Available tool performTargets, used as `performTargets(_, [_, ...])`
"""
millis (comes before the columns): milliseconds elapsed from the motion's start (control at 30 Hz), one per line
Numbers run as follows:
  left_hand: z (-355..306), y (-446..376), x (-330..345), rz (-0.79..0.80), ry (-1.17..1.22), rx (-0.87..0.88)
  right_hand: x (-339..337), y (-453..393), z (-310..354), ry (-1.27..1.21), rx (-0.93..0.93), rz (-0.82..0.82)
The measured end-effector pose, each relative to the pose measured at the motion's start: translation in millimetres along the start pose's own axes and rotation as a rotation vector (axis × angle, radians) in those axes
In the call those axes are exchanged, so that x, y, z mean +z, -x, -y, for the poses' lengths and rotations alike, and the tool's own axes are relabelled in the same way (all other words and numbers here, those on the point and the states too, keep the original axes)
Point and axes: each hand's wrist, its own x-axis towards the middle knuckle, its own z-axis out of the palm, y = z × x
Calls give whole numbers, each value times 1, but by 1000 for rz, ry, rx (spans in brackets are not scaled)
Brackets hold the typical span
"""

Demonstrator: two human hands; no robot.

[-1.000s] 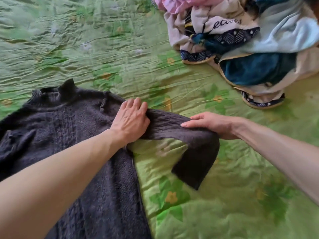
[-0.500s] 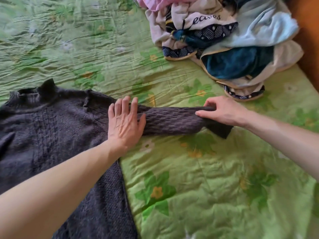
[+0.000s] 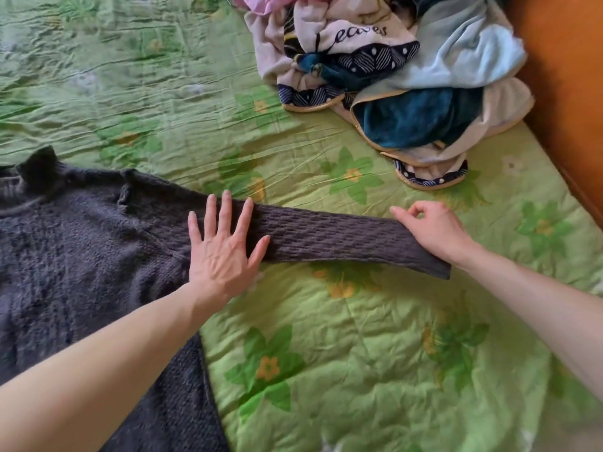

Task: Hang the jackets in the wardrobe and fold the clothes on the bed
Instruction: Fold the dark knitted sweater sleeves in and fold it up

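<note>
Your left hand [image 3: 222, 252] lies flat with the fingers spread wide, palm down on the dark knitted sweater [image 3: 81, 256] where the sleeve [image 3: 329, 238] joins the body; it presses the knit and grips nothing. Your right hand [image 3: 434, 230] rests on the cuff end of that sleeve, fingers loosely curled, thumb and forefinger close together above the knit; you cannot tell whether they pinch any of it. The sleeve lies stretched out straight across the green flowered bedspread [image 3: 342, 370], toward the bed's right edge. The sweater's body runs off the left side of the view, collar toward the far side. A heap of clothes [image 3: 391, 76] sits at the far right corner, against the orange-brown bed frame [image 3: 561, 93].
</note>
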Motion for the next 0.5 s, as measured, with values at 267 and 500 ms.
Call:
performTargets(267, [-19,18,21,58,-67,338,22,18,-41,103,175,-90])
performTargets(500, [-15,15,15,82,-69,362,40,43,-43,379,-42,-224])
